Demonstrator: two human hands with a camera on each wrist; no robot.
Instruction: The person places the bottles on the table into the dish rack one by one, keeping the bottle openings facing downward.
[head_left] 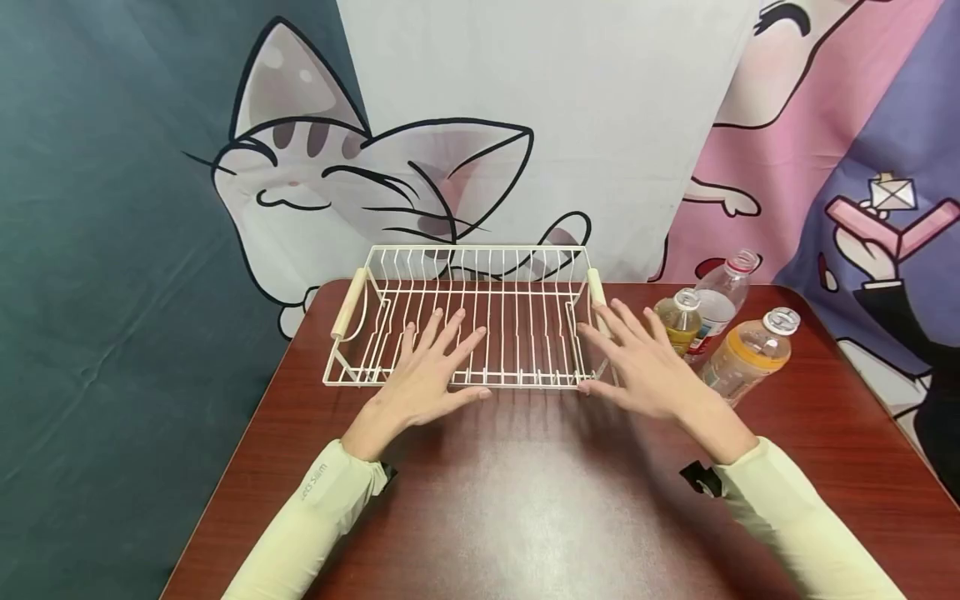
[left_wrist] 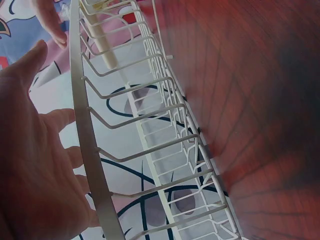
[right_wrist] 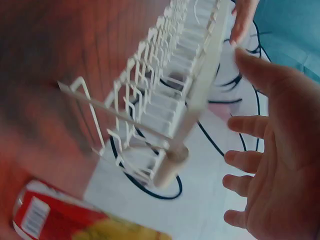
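Observation:
A cream wire dish rack (head_left: 480, 379) with a handle at each end stands at the far side of the table. Over its near left part my left hand (head_left: 423, 379) is held with fingers spread. My right hand (head_left: 645, 371), fingers also spread, is over the rack's right end near the right handle (head_left: 596, 287). Neither hand grips anything. In the left wrist view the fingers of the left hand (left_wrist: 40, 150) are beside the rack's rim (left_wrist: 92, 165). The right wrist view shows the right hand (right_wrist: 280, 145) apart from the rack (right_wrist: 195, 100).
Right of the rack stand a small bottle of yellow liquid (head_left: 678, 321), a clear bottle with a red neck ring (head_left: 723, 300) and a bottle with an orange band (head_left: 753, 354). Behind the reddish-brown table (head_left: 510, 500) hangs a cartoon-cat cloth (head_left: 555, 83).

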